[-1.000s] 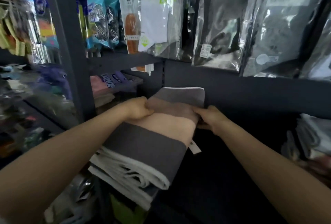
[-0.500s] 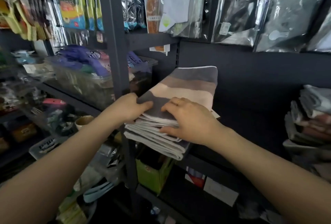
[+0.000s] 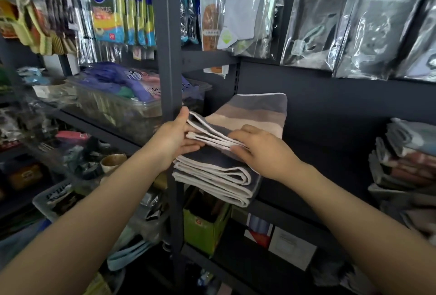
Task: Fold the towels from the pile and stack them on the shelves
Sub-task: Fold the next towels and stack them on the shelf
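Observation:
A folded striped towel (image 3: 257, 115), grey, beige and cream, lies on top of a stack of folded grey towels with white edges (image 3: 217, 174) at the left end of the dark shelf (image 3: 313, 153). My left hand (image 3: 175, 139) grips the near left corner of the top towel's white-edged layers, thumb on top and fingers underneath. My right hand (image 3: 259, 150) rests on the towel's near edge with its fingers curled over the layers.
A grey upright post (image 3: 168, 58) stands right beside my left hand. A clear tub of purple packets (image 3: 127, 98) fills the shelf to the left. More folded towels (image 3: 405, 155) are piled at the right. Bagged goods hang above; a green box (image 3: 207, 226) sits below.
Both hands slid back from the towel's far part to its near edge. My left hand lifted the corner layers, and the view swung left and down.

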Demonstrator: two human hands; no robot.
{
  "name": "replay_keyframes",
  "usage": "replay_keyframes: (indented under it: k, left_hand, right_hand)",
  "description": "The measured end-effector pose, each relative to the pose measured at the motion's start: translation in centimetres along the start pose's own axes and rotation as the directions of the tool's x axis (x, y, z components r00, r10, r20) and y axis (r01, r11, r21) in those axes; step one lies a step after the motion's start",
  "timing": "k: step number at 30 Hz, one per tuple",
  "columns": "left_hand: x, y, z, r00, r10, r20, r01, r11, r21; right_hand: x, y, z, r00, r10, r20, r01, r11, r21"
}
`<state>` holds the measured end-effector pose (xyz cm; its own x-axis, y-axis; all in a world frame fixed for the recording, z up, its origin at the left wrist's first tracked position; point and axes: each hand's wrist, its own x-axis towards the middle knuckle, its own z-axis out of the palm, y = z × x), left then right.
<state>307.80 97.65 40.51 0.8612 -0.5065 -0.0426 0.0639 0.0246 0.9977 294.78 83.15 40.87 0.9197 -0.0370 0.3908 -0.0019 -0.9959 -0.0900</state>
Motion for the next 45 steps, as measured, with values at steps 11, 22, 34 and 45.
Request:
replay_keyframes:
  k: [11, 22, 34, 45]
  left_hand:
    - [-0.7, -1.3, -0.4, 0.839, 0.541, 0.060, -0.330, 0.417, 0.847]
    - [-1.7, -5.4, 1.6, 0.346, 0.598, 0.723, -0.754, -0.282, 0.594]
    - [0.5, -5.8, 2.9, 0.302, 0.771, 0.561, -0.662, -0.254, 0.705]
    - [1.6, -5.8, 1.9, 0.283, 0.705, 0.650, -0.677, -0.333, 0.656]
  right_hand:
    - [-3.2, 0.8, 1.0, 0.995, -0.045, -0.090, 0.046, 0.999, 0.015]
    - [-3.1, 0.7, 0.8, 0.961, -0.040, -0.272, 0.071, 0.992, 0.106]
    - [-7.4, 1.8, 4.4, 0.903, 0.228, -0.364, -0.072, 0.916, 0.395]
    - [-5.8, 1.2, 5.6, 0.853, -0.184, -0.488, 0.105, 0.977, -0.184]
